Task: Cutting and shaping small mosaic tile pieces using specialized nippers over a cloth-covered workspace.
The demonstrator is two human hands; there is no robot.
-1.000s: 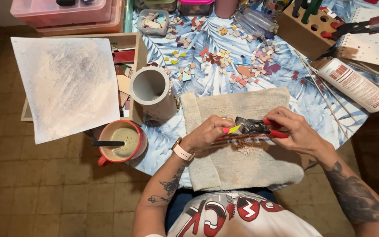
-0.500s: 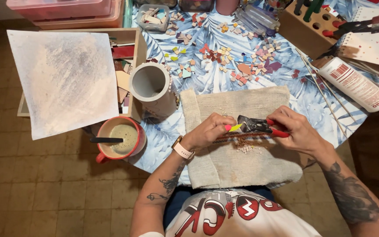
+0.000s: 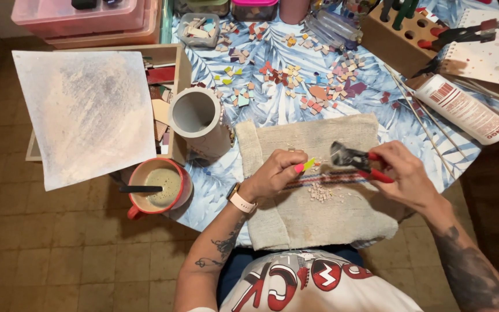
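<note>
My left hand (image 3: 275,173) pinches a small yellow-green tile piece (image 3: 308,164) between its fingertips over a beige cloth (image 3: 313,214). My right hand (image 3: 405,173) grips red-handled tile nippers (image 3: 356,160), whose jaws sit a little to the right of the piece, apart from it. A small heap of pale tile chips (image 3: 320,192) lies on the cloth below the two hands. A watch is on my left wrist.
Loose coloured tile pieces (image 3: 295,81) lie scattered on the blue leaf-patterned tablecloth. A grey cylinder (image 3: 198,118) stands left of the cloth, a red mug (image 3: 158,186) with a stick in it sits below it. A white glue tube (image 3: 463,107), wooden tool block (image 3: 399,32) and a pale board (image 3: 85,112) surround them.
The nippers and the tile piece have come apart: the jaws were on the piece, now my right hand has drawn the nippers a little to the right.
</note>
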